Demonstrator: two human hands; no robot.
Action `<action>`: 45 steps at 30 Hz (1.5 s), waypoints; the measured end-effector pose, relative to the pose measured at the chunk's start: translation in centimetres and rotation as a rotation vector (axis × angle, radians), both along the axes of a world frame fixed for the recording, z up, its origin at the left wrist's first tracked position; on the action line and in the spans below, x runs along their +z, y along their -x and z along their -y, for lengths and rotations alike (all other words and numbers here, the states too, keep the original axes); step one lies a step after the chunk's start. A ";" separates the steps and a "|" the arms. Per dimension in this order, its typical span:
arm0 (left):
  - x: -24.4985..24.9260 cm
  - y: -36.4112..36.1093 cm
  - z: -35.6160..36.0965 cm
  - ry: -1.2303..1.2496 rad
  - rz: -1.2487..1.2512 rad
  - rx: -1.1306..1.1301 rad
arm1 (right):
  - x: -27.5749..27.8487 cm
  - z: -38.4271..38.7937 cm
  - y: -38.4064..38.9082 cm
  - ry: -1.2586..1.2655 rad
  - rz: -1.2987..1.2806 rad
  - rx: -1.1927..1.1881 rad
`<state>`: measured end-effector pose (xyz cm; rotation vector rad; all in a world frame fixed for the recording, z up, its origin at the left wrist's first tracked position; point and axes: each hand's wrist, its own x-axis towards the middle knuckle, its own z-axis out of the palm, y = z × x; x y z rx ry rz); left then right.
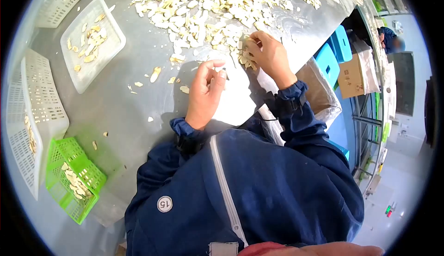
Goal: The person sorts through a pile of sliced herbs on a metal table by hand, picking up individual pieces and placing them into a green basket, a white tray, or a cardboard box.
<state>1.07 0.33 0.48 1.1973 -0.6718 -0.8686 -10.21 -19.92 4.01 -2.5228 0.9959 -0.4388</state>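
Observation:
A wide heap of pale dried slices (208, 11), cream with some tan edges, lies on the metal table (134, 103). My right hand (270, 57) is at the near right edge of the heap, its fingers curled down around a few slices (245, 59). To the left of it, my left hand (205, 92) is raised over the table, fingers bent and thumb close to the index finger. Something small may be between them, but I cannot make it out. Loose slices (156, 74) and crumbs lie left of this hand.
A white tray (118, 41) with several slices sits at the left. Beyond it stand white perforated baskets (46, 98) and a green basket (88, 168) with slices inside. At right are a lined box (319, 89), blue stools (327, 64) and a cardboard carton (351, 78). A person (391, 38) is far right.

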 end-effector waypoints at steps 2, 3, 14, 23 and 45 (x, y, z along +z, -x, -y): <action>-0.1 -0.1 0.0 -0.017 -0.018 0.018 | 0.6 -0.4 1.0 -0.055 0.108 0.037; -0.2 0.1 0.0 -0.009 -0.007 0.034 | 1.6 -1.7 1.0 -0.122 0.091 0.020; 0.4 -0.7 -0.7 0.146 -0.372 0.315 | 1.8 -5.2 0.3 0.006 0.227 0.104; 1.3 -1.3 -0.5 0.223 -0.384 0.295 | -1.1 -7.6 0.6 0.107 0.091 0.296; -0.2 0.0 -0.5 0.034 0.399 -0.918 | 1.0 -3.4 -5.4 0.034 -0.231 0.506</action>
